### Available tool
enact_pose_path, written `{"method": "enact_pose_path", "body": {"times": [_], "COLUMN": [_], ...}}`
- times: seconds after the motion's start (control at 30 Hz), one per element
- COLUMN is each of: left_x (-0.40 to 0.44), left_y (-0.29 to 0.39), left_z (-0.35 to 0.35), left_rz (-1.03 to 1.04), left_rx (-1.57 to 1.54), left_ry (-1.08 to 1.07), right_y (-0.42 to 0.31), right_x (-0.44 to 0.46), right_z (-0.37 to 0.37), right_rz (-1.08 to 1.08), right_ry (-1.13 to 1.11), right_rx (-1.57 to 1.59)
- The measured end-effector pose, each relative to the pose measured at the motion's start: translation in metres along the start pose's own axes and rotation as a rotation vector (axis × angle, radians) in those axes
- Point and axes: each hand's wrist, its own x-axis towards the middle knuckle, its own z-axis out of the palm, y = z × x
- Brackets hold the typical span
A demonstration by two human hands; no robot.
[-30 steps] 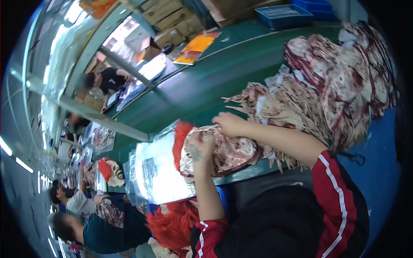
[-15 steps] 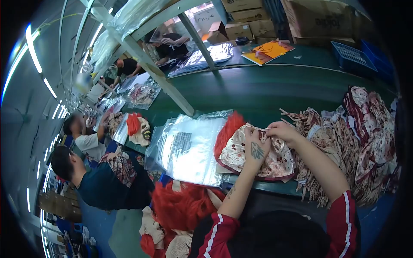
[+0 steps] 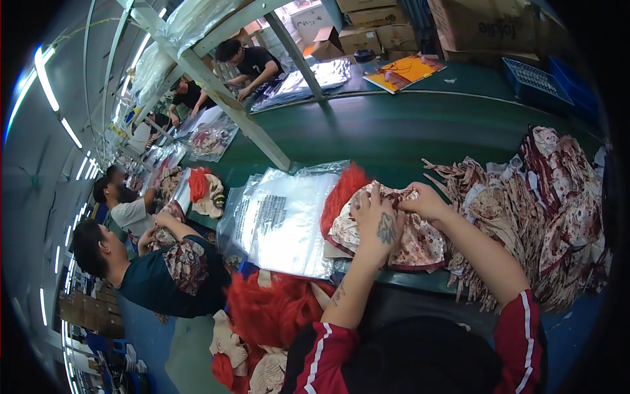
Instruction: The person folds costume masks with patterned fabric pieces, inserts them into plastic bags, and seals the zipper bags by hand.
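A cream cloth piece with dark red splotches and dark red edging (image 3: 417, 244) lies in front of me, with bright red hair (image 3: 344, 190) showing at its left. My left hand (image 3: 380, 223) rests on top of the cloth, fingers spread. At the cloth's upper edge my right hand (image 3: 425, 203) has its fingers closed on the fabric. What lies under the cloth is mostly hidden. Directly left of it is a stack of clear plastic bags (image 3: 279, 220) with printed text.
Spotted, fringed garments (image 3: 505, 217) are heaped at the right. Red-haired masks (image 3: 272, 308) are piled below the bench edge. A person in a dark shirt (image 3: 170, 279) works at the left. A slanted metal post (image 3: 243, 121) stands ahead, near the green conveyor surface (image 3: 394, 134).
My left hand has shifted left and its fingers have spread over the cloth. My right hand stays at the upper edge. The co-worker at the left has raised their hands into view.
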Motion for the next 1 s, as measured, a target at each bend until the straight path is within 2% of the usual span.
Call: {"method": "enact_pose_path", "body": {"times": [0.13, 0.2, 0.27, 0.3, 0.37, 0.4, 0.47, 0.57, 0.6, 0.67, 0.7, 0.73, 0.77, 0.8, 0.9, 1.0], "left_x": [0.01, 0.024, 0.039, 0.043, 0.051, 0.054, 0.061, 0.058, 0.053, 0.034, 0.023, 0.012, 0.001, -0.008, -0.027, -0.034], "left_y": [-0.016, -0.036, -0.05, -0.068, -0.091, -0.097, -0.082, -0.045, -0.035, -0.01, 0.002, 0.013, 0.024, 0.032, 0.052, 0.059], "left_z": [-0.013, -0.021, -0.039, -0.032, -0.028, -0.032, -0.043, -0.074, -0.076, -0.073, -0.067, -0.052, -0.032, -0.019, -0.018, -0.025], "left_rz": [-0.027, 0.127, 0.251, 0.246, 0.244, 0.133, 0.03, -0.546, -0.537, -0.343, -0.249, -0.247, -0.129, -0.01, 0.075, 0.122], "left_rx": [-0.178, -0.313, -0.449, -0.632, -0.823, -0.96, -1.081, -0.711, -0.71, -0.667, -0.644, -0.645, -0.629, -0.607, -0.591, -0.589], "left_ry": [-0.055, 0.033, 0.013, -0.091, -0.21, -0.472, -0.747, -0.751, -0.762, -0.477, -0.334, -0.341, -0.154, 0.034, 0.086, 0.103], "right_y": [-0.006, -0.013, -0.031, -0.04, -0.058, -0.064, -0.075, -0.081, -0.081, -0.075, -0.065, -0.055, -0.05, -0.049, -0.054, -0.058], "right_x": [-0.004, -0.01, -0.025, -0.032, -0.044, -0.049, -0.058, -0.066, -0.068, -0.07, -0.068, -0.066, -0.067, -0.07, -0.086, -0.107], "right_z": [0.0, -0.002, -0.006, -0.008, -0.009, -0.008, -0.006, -0.005, -0.005, -0.002, 0.002, 0.006, 0.01, 0.012, 0.017, 0.023], "right_rz": [-0.059, -0.217, -0.385, -0.367, -0.477, -0.468, -0.365, -0.276, -0.242, -0.202, -0.304, -0.407, -0.511, -0.509, -0.429, -0.478], "right_ry": [0.002, -0.096, -0.192, -0.167, -0.301, -0.286, -0.238, -0.128, -0.06, 0.016, 0.104, 0.19, 0.276, 0.282, 0.322, 0.265], "right_rx": [-0.163, -0.138, -0.191, -0.194, -0.284, -0.286, -0.353, -0.371, -0.362, -0.351, -0.358, -0.366, -0.372, -0.371, -0.287, -0.147]}}
